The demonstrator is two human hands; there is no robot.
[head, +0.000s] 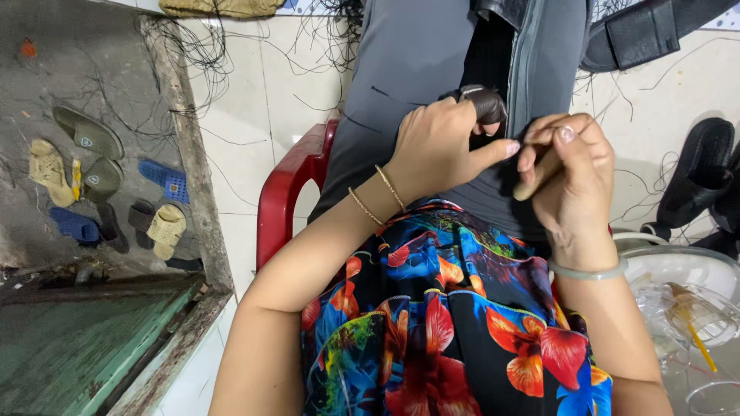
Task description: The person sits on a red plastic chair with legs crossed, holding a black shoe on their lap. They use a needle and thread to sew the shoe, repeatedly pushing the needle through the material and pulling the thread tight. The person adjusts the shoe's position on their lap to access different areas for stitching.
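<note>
Head view, looking down at lap. Smooth grey leather-like panel (pixel 416 69), matte, with stitched seams and a black strip down its middle, lies draped over the lap and a glossy red plastic chair (pixel 287 189); it fills the frame from 12 o'clock to centre.

Left hand (pixel 439 146), two thin gold bangles at the wrist, rests on the grey panel at centre. Its fingers are curled over a small rounded dark brown leather piece (pixel 487 104) at 1 o'clock of the hand, thumb stretched toward the other hand. Grip: closed around the brown piece.

Right hand (pixel 566 166), pale translucent bangle at the wrist, sits just beside the left, at 3 o'clock of it. Thumb and forefinger are pinched together on a fine dark thread (pixel 590 123); a slim tan wooden stick-shaped tool handle (pixel 532 183) lies under the fingers. Whether a needle is there cannot be made out.

Lap cloth: slick floral fabric (pixel 455 323), black ground with red, orange and blue blooms, at 6 o'clock.

Surroundings: loose black threads (pixel 193 46) scattered over pale floor tiles at 11 o'clock; rubber sandals (pixel 100 185), olive, blue and cream, on rough concrete at 9 o'clock; clear plastic containers (pixel 686 300) at 4 o'clock; black leather pieces (pixel 694 177) at 3 o'clock.
</note>
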